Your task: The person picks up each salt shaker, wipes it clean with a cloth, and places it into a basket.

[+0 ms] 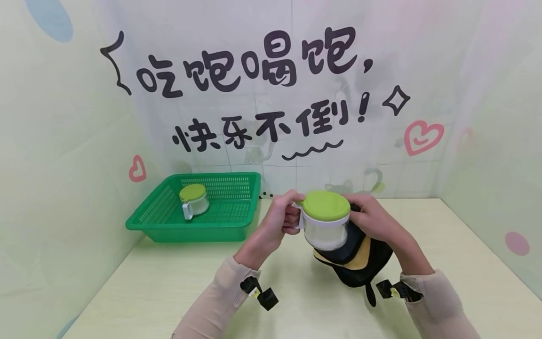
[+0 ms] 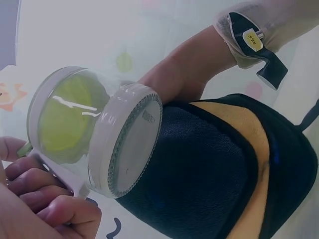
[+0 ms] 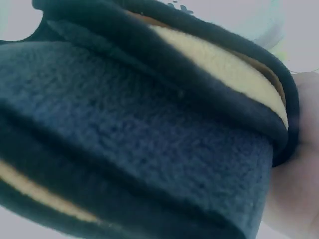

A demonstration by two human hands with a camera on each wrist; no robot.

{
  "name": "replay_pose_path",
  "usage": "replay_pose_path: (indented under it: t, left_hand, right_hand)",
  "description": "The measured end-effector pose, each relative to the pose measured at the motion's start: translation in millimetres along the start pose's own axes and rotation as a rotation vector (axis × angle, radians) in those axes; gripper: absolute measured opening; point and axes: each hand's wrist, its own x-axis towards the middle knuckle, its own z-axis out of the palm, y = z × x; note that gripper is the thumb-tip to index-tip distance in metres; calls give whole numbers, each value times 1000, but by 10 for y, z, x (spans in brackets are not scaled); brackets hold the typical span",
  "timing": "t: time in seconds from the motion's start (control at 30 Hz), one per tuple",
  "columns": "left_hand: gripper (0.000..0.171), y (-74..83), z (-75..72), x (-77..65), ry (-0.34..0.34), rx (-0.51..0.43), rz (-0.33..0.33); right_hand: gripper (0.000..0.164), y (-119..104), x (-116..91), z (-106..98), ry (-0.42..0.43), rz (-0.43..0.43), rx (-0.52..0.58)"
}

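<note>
My left hand (image 1: 277, 217) grips the white handle of a clear glass seasoning jar (image 1: 325, 235) with a light-green lid (image 1: 326, 205), lifted above the table. In the left wrist view its fingers curl round the handle, and the jar's ribbed base (image 2: 137, 144) shows. My right hand (image 1: 374, 219) holds a thick dark-blue cloth (image 1: 360, 256) with tan layers and a hanging loop against the jar's far right side. The folded cloth (image 3: 149, 114) fills most of the right wrist view and hides most of the right fingers.
At the back left stands a green plastic basket (image 1: 199, 234). Inside it is a similar jar (image 1: 199, 205) with a green lid and white handle. The pale table (image 1: 169, 287) meets a printed backdrop (image 1: 237, 108) behind, with side walls left and right.
</note>
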Motion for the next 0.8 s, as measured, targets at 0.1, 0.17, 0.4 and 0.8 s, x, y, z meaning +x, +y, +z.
replay_pose_path:
  t: [0.1, 0.17, 0.4, 0.8]
  left_hand:
    - [50, -2, -1, 1, -29, 6, -10]
    - [49, -2, 4, 0, -53, 18, -22]
    - [48, -9, 11, -7, -66, 32, -59]
    - [48, -19, -6, -20, -85, -25, -92]
  right_hand:
    - [25, -23, 4, -11, 26, 3, 14]
    - [24, -34, 5, -19, 39, 3, 50]
    - [22, -10, 17, 15, 34, -39, 189]
    - [20, 57, 32, 154, -71, -110, 209]
